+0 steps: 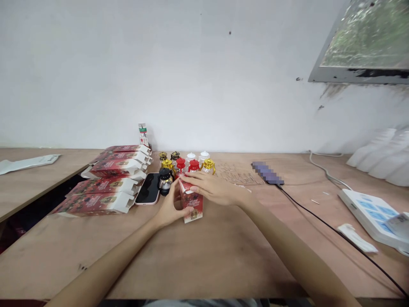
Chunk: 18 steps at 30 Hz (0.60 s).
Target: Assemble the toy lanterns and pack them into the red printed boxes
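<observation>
Where the hands meet: a small red cardboard box with a gold-toned printed picture stands upright near the middle of the brown wooden worktop, in front of the lanterns.
Left hand: the fingers grasp the box, thumb on its near face, the others around its left side.
Right hand: its fingers are extended, not clenched, and lie across the box's top.
Lanterns: a miniature black lantern with a clear body stands just left of the box; behind are small red lanterns, gold lanterns, white-topped lanterns and dark ones with gold tones.
Phone: a black-screened phone with a pale pink edge lies between the black lantern and the cartons.
Cartons: red printed cartons with open white flaps lie in overlapping rows towards the worktop's left edge.
Far edge: a clear bottle with a green-and-white label stands by the wall, behind the cartons.
Right of the lanterns: small, thin clear-looking pieces lie scattered; beyond them is a purple-screened device, joined to a black cable.
Right edge: a white box-like unit with blue panels lies near a crumpled white strip.
</observation>
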Tool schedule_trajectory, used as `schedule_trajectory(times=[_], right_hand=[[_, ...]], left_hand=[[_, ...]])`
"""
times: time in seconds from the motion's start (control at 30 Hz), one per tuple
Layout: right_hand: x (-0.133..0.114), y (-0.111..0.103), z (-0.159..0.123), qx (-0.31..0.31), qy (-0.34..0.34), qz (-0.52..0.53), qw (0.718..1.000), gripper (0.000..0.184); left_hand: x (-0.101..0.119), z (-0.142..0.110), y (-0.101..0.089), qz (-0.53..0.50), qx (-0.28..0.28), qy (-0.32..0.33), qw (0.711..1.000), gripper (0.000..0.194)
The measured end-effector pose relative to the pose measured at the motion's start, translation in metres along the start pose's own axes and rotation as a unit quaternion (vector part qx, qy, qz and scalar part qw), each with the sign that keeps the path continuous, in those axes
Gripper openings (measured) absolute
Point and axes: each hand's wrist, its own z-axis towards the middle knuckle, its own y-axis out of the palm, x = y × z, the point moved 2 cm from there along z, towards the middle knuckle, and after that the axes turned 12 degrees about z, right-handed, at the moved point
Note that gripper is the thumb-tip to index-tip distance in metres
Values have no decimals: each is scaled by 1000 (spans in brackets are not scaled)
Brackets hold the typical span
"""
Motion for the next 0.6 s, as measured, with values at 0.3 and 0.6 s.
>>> schedule_trajectory(times=[0.3, 0.6], right_hand=[[-1, 1, 4, 29, -22, 0, 999, 38], [-9, 7, -5, -38, 85, -48, 994, 77]], left_hand=[[-12, 3, 1, 10, -47, -21, 999, 87], [-6, 2, 2, -9, -57, -33, 998, 80]])
